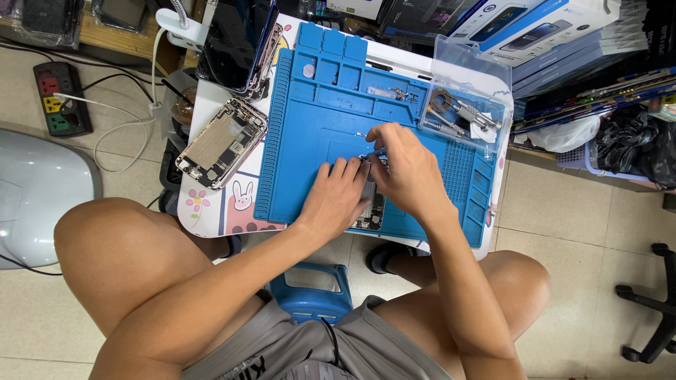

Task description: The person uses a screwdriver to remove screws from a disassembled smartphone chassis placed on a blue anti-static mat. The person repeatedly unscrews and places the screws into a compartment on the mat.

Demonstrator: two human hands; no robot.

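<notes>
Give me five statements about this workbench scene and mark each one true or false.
1. Both hands, left hand and right hand, work over the blue silicone repair mat. True.
2. The opened silver phone housing lies on the mat. False: it lies left of it, on the white table.
3. The clear plastic box holds metal tools. True.
4. The right hand is empty. False: it pinches a thin tool.
5. The power strip sits on the table. False: on the floor.
</notes>
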